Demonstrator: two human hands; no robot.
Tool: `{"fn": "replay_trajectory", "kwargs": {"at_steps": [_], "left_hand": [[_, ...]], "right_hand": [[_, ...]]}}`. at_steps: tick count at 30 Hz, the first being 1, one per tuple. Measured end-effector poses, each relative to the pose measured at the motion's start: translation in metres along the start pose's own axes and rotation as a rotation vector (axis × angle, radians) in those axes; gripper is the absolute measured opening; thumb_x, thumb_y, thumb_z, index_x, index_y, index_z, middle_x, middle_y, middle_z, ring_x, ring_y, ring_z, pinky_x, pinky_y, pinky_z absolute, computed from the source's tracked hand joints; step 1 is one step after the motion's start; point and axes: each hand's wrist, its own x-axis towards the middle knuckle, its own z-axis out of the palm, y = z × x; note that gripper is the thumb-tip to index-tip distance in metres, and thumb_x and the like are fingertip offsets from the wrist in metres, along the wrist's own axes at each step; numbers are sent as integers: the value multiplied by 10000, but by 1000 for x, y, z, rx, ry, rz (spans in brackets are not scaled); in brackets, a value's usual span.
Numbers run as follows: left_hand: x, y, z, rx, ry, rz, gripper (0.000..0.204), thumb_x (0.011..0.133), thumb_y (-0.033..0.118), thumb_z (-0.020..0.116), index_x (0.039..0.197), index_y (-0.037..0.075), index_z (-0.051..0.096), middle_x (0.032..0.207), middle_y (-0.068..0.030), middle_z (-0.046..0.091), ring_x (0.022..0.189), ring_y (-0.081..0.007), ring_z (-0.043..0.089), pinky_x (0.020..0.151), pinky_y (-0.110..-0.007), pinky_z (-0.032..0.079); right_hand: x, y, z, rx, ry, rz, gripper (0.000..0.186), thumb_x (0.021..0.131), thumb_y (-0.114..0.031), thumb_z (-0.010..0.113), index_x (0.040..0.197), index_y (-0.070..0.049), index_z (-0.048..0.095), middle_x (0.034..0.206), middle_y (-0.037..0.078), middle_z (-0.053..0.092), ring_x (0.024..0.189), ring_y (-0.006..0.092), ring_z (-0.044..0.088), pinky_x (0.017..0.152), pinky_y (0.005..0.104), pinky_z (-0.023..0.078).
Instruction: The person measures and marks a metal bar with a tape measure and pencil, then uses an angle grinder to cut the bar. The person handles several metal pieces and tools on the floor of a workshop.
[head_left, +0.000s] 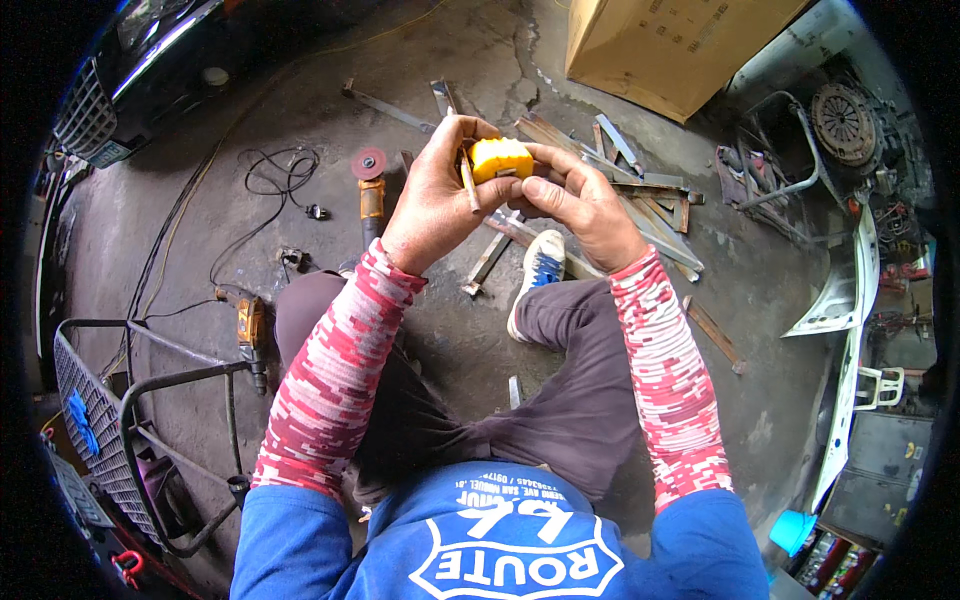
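Observation:
A yellow tape measure point(500, 158) is held up between my two hands, above the floor. My left hand point(432, 200) is closed round its left side. A thin pencil-like stick point(468, 182) is also tucked between that hand's fingers, slanting downward. On the other side, my right hand point(590, 208) grips the tape measure with bent fingers, its thumb meeting my left thumb just below. Whether any blade is drawn out cannot be made out. Beneath and beyond my hands, several metal bars point(655, 215) lie loosely piled on the concrete.
An angle grinder point(371, 195) and a corded drill point(250, 330) rest on the floor at left, near a loose black cable point(280, 175). A metal-framed rack point(150, 390) stands far left. A cardboard box point(670, 50) is at the back right; a clutch plate point(845, 122) is beyond.

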Motion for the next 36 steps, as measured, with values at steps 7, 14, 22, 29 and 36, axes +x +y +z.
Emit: {"fn": "replay_trajectory", "kwargs": {"at_steps": [7, 14, 22, 29, 36], "left_hand": [[12, -5, -2, -478, -15, -343, 414, 978, 270, 693, 1302, 54, 552, 1173, -62, 656, 1131, -155, 643, 982, -320, 538], [20, -2, -5, -784, 30, -627, 661, 1019, 651, 552, 1295, 51, 583, 1143, -134, 709, 1046, -225, 714, 953, -373, 562], [20, -8, -4, -617, 339, -524, 443, 963, 242, 710, 1327, 40, 559, 1222, -107, 667, 1073, -209, 686, 931, -331, 574], [4, -6, 14, 258, -12, 29, 792, 785, 7, 606, 1539, -32, 367, 1500, -196, 503, 1434, -261, 478, 1207, -372, 347], [-1, -6, 27, 453, -161, 129, 829, 810, 227, 861, 1478, -17, 436, 1339, -252, 604, 1251, -384, 630, 1054, -430, 503]], "right_hand": [[28, -2, -22, -91, 19, -155, 389, 969, -234, 793, 1215, 37, 662, 1061, 63, 721, 910, 101, 674, 829, 250, 562], [46, 5, 4, -231, 335, -347, 330, 878, -185, 846, 1068, 14, 663, 973, 97, 708, 838, 150, 671, 769, 305, 553], [47, 9, 12, -551, 191, -380, 183, 872, -101, 829, 1007, -24, 733, 903, 15, 718, 717, 79, 613, 647, 242, 516], [36, 2, -2, 79, 107, 186, 333, 1032, -345, 672, 1109, -29, 742, 925, 38, 755, 731, 92, 699, 665, 249, 567], [32, -4, -32, 175, -78, 347, 304, 957, -262, 761, 1149, -34, 704, 972, 24, 724, 776, 100, 688, 652, 244, 546]]}}
